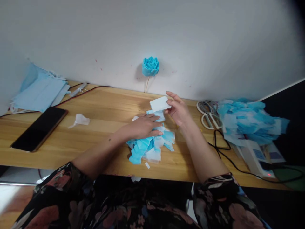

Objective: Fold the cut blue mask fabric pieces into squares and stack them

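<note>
Between the thumb and fingers of my right hand (178, 109) is a white rectangular piece (159, 104), paper or mask fabric, raised over the table. My left hand (145, 126) lies palm down with its fingers stretched out on a loose heap of blue and white fabric scraps (143, 149). Part of the heap is hidden under that hand. Behind both hands, a blue fabric rose (150, 66) on a thin stick leans against the wall.
Blue face masks (40, 90) are stacked at the left, near a dark phone (39, 128) and a white scrap (81, 120) on the wooden table (100, 105). At the right are white-handled scissors (211, 121), more blue scraps (252, 119), a white power strip (257, 159) and a black cable (234, 163).
</note>
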The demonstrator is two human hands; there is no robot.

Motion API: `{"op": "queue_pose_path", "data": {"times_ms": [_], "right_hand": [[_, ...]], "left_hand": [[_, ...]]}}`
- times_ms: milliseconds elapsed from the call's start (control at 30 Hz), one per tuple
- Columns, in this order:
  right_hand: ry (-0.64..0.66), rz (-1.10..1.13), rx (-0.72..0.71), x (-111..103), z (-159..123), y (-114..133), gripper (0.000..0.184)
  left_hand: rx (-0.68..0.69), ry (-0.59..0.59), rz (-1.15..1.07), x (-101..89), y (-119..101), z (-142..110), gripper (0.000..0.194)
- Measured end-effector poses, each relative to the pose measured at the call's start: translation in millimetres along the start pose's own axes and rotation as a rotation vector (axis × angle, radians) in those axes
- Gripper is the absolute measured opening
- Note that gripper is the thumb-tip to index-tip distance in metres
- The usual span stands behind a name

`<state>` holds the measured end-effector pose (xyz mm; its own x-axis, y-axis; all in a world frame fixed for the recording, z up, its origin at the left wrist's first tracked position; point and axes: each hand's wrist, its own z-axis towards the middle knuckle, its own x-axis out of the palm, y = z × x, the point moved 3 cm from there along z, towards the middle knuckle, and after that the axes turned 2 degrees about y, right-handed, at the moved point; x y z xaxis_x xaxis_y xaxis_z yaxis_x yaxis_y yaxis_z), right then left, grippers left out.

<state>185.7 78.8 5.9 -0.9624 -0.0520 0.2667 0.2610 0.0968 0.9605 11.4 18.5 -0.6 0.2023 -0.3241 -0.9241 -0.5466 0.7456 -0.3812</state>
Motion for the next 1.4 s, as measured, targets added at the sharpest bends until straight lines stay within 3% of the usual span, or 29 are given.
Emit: {"op": "queue_pose_path", "data": {"times_ms": [167, 400, 600, 700, 767, 867, 1033, 1200, 1267, 1400], "right_hand": [[-0.014, -0.084, 0.099, -2, -8, -18, 0.052], [-0.059, -0.118, 0.052, -10, -16, -35, 0.058], [-0.082, -0.241, -0.009, -14, -15, -38, 0.055], [-0.088, -0.262, 0.000, -15, -15, -40, 0.052], [-0.085, -0.262, 0.004, -15, -14, -42, 0.052], [-0.077, -0.260, 0.002, -16, -12, -44, 0.053], [-0.092, -0.395, -0.050, -22, -12, -46, 0.046], [-0.181, -0.742, -0.421, -16, -29, -24, 0.032], [-0.124, -0.785, -0.465, -8, -35, -20, 0.031], [0.019, -0.816, -0.385, 1, -34, -27, 0.035]], "left_hand": [[0.077, -0.045, -0.021, 2.7, 0, -1, 0.046], [0.092, -0.036, -0.070, 4.1, 0, -2, 0.044], [0.066, 0.067, -0.190, -28.9, 5, -13, 0.041], [-0.034, -0.069, -0.170, -50.4, 10, -16, 0.037], [-0.098, -0.211, -0.169, -54.6, 12, -13, 0.034], [-0.114, -0.342, -0.184, -43.5, 12, -5, 0.036], [-0.127, -0.188, -0.069, -16.6, 11, 6, 0.041], [-0.136, -0.123, -0.032, -14.0, 11, 4, 0.041], [-0.100, -0.139, -0.048, -13.6, 11, 4, 0.039], [-0.022, -0.137, -0.111, -13.7, 16, 2, 0.037]]}}
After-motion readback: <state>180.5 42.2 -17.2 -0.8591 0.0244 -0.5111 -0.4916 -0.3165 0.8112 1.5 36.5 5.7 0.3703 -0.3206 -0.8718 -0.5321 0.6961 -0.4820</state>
